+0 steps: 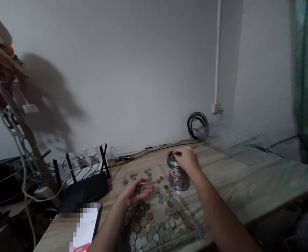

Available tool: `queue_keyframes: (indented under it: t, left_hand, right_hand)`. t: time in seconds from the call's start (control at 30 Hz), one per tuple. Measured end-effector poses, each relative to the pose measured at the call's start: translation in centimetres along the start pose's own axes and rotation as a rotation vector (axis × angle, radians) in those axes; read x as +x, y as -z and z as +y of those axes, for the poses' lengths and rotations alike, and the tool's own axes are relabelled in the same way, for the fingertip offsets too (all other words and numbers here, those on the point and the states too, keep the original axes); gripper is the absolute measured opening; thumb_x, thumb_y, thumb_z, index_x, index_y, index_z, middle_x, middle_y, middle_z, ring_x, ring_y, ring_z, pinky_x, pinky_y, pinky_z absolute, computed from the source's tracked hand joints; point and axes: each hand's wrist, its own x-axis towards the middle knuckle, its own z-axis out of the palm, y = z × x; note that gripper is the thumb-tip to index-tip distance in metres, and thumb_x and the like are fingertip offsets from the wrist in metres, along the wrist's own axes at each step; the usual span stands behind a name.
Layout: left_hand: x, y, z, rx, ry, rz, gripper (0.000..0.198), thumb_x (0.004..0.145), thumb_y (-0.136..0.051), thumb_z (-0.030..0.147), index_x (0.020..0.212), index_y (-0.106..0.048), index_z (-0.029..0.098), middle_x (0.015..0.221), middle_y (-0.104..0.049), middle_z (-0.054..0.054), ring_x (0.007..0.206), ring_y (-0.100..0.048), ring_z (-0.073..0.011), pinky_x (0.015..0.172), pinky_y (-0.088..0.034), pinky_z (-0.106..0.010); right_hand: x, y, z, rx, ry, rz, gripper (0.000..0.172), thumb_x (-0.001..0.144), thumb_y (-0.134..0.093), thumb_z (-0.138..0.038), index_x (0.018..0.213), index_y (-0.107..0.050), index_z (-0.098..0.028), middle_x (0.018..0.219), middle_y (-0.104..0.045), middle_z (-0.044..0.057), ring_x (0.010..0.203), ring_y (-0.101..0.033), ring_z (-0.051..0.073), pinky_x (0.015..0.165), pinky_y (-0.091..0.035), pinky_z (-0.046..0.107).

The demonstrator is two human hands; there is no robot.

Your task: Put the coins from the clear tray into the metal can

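Observation:
My left hand (136,194) is held palm up, half cupped over a clear shallow tray (157,210). Its thumb and fingers stand apart, and a few coins (141,188) appear to rest in the palm. Silver and brass-coloured coins (152,230) lie scattered in the tray, thickest toward the near side. To the tray's right stands an upright metal can (178,176) with a printed label. At its top, my right hand (187,159) has thumb and fingers pinched together over the mouth; whatever they hold is hidden.
A black router (87,189) with upright antennas and a lit phone (87,227) are at the left. Behind them is a cluster of white plugs and cables (88,157). A pen (124,158) and a coiled black cable (198,126) lie along the wall.

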Motion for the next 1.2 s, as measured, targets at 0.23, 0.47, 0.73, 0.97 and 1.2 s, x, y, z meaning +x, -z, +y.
queue_keyframes:
  t: [0.23,0.47,0.73,0.97,1.2]
  left_hand:
    - [0.2,0.5,-0.1,-0.066,-0.026,-0.052,0.042,0.081,-0.046,0.033,0.113,-0.044,0.006,0.097,-0.061,-0.019,0.085,-0.063,-0.0219,0.065,-0.050,-0.025]
    - [-0.7,-0.5,0.5,-0.222,-0.129,-0.157,0.047,0.079,-0.044,0.046,0.105,-0.052,0.008,0.091,-0.062,-0.016,0.087,-0.061,-0.0226,0.073,-0.047,-0.030]
    - [-1.0,-1.3,0.4,-0.267,-0.138,-0.210,0.040,0.082,-0.038,0.045,0.090,-0.058,0.011,0.070,-0.062,-0.007,0.059,-0.059,-0.0126,0.060,-0.046,-0.024]
    - [-0.1,0.1,0.1,-0.146,-0.029,-0.098,0.039,0.082,-0.041,0.040,0.096,-0.054,0.006,0.083,-0.064,-0.016,0.080,-0.063,-0.0203,0.069,-0.047,-0.026]
    - [0.0,0.1,0.2,-0.115,-0.033,-0.036,0.046,0.082,-0.039,0.040,0.111,-0.046,0.004,0.093,-0.062,-0.020,0.085,-0.062,-0.0229,0.069,-0.047,-0.027]
  right_hand:
    - [0.2,-0.1,0.4,-0.023,-0.055,-0.020,0.015,0.069,-0.053,-0.027,0.074,-0.068,-0.024,0.080,-0.066,0.002,0.084,-0.052,0.021,0.074,-0.032,0.034]
    - [-3.9,-2.4,-5.7,0.224,0.420,-0.219,0.020,0.078,-0.046,-0.023,0.087,-0.064,-0.021,0.085,-0.062,0.003,0.081,-0.052,0.015,0.072,-0.037,0.025]
    - [-6.7,-5.6,-7.6,0.103,0.560,-0.657,0.020,0.072,-0.051,-0.020,0.087,-0.064,-0.023,0.086,-0.064,0.003,0.079,-0.057,0.016,0.063,-0.036,0.024]
    - [-4.9,-3.8,-6.7,0.131,0.448,-0.444,0.011,0.072,-0.052,-0.024,0.075,-0.062,-0.019,0.080,-0.063,0.003,0.074,-0.056,0.015,0.061,-0.035,0.023]
    - [-0.1,0.6,0.2,0.134,0.007,0.086,0.014,0.071,-0.052,-0.028,0.074,-0.064,-0.022,0.074,-0.064,0.002,0.070,-0.054,0.015,0.060,-0.036,0.024]
